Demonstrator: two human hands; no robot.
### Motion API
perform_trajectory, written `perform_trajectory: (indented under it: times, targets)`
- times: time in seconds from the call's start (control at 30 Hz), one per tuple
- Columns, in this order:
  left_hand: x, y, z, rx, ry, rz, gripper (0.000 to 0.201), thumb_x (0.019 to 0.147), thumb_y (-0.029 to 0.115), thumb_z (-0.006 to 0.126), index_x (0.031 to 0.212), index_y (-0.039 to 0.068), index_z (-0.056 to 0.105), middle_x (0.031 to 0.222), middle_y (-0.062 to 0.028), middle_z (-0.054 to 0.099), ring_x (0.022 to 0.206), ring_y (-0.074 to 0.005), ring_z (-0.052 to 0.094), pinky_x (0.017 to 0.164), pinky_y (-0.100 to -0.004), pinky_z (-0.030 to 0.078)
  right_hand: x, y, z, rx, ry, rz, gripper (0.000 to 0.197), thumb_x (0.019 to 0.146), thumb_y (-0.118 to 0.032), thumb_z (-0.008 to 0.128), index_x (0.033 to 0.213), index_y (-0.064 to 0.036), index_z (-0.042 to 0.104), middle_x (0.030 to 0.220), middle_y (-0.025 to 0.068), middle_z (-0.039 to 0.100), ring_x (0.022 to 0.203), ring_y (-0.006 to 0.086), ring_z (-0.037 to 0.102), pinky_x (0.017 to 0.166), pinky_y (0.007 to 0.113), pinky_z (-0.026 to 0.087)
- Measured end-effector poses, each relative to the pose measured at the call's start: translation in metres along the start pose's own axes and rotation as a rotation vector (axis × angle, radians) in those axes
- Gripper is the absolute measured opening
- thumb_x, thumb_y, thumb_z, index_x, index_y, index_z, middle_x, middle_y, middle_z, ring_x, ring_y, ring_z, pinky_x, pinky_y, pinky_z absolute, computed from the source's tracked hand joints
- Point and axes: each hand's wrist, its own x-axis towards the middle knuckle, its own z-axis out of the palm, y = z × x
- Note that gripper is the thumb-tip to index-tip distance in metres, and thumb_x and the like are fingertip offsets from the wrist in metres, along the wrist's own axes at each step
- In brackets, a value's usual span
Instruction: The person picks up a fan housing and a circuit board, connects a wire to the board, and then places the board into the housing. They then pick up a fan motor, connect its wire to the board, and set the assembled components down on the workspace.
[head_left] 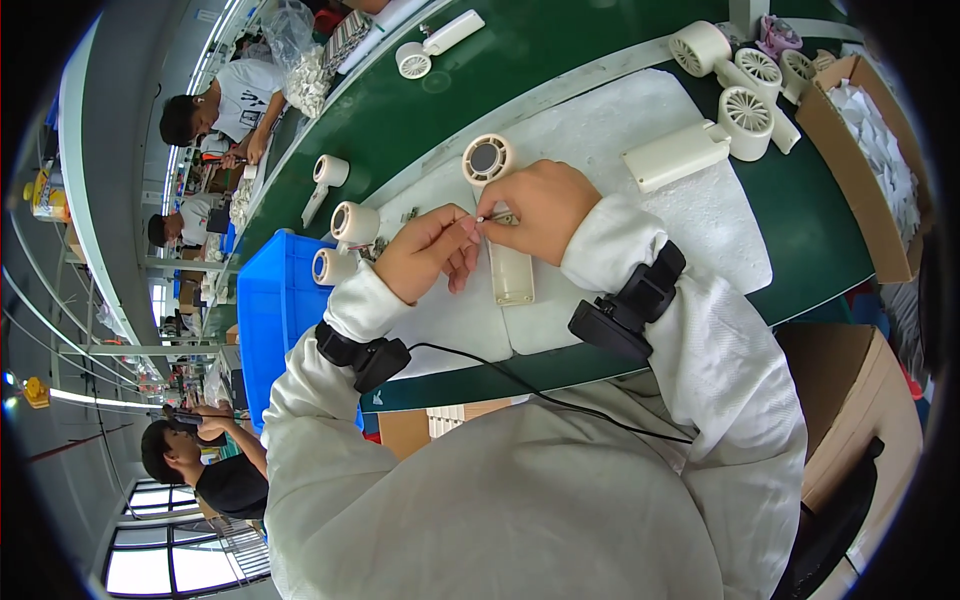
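A cream handheld fan lies on the white foam sheet in front of me, its round head pointing away and its handle toward me. Over the handle, my right hand pinches a tiny white piece, too small to name. My left hand meets it there, thumb and forefinger pressed together at the same spot; what they grip is hidden. Beside my left wrist rest two fan heads with loose wires and small parts near them.
White foam sheets cover part of the green table. Several finished-looking fans cluster at the right, by a cardboard box of white pieces. A blue bin stands left. A black cable links my wrist bands. Other people work at far left.
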Motion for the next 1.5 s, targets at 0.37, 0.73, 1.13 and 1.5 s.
perform_trajectory:
  times: [0.37,0.73,1.13,1.5]
  targets:
    - [-0.018,0.024,-0.015,0.836,0.207,0.302,0.017,0.092,0.012,0.066,0.102,-0.001,0.061,0.079,-0.0149,0.07,0.069,-0.0255,0.071,0.063,-0.0343,0.054,0.0,-0.001,0.002,0.011,0.0,-0.032,0.019,0.081,-0.029,0.071,0.088,-0.0119,0.076,0.077,0.0118,0.071,0.072,0.0337,0.068,0.069,0.042,0.055]
    - [-0.028,-0.015,-0.062,0.998,0.426,0.202,0.03,0.089,0.017,0.073,0.114,0.001,0.067,0.091,-0.0142,0.069,0.068,-0.0182,0.067,0.06,-0.0298,0.053,-0.003,-0.012,-0.004,-0.051,0.016,0.113,0.021,0.075,-0.033,0.073,0.082,-0.0132,0.076,0.076,0.0102,0.072,0.071,0.0324,0.068,0.07,0.04,0.055]
    - [0.005,-0.003,-0.031,0.268,0.328,0.32,0.032,0.091,0.004,0.064,0.121,-0.004,0.063,0.11,-0.0129,0.067,0.092,-0.0187,0.069,0.085,-0.029,0.057,0.004,-0.003,-0.002,0.151,0.146,0.015,0.023,0.076,-0.031,0.074,0.085,-0.0104,0.076,0.063,0.0103,0.063,0.059,0.0277,0.063,0.059,0.038,0.05]
    - [0.023,0.007,0.007,-0.588,0.282,0.326,0.031,0.093,0.002,0.063,0.122,-0.007,0.061,0.115,-0.0129,0.066,0.105,-0.0202,0.065,0.097,-0.0364,0.053,0.006,-0.014,-0.005,0.222,0.372,0.207,0.02,0.079,-0.028,0.075,0.088,-0.0103,0.075,0.053,0.0056,0.05,0.046,0.0185,0.051,0.049,0.034,0.041]
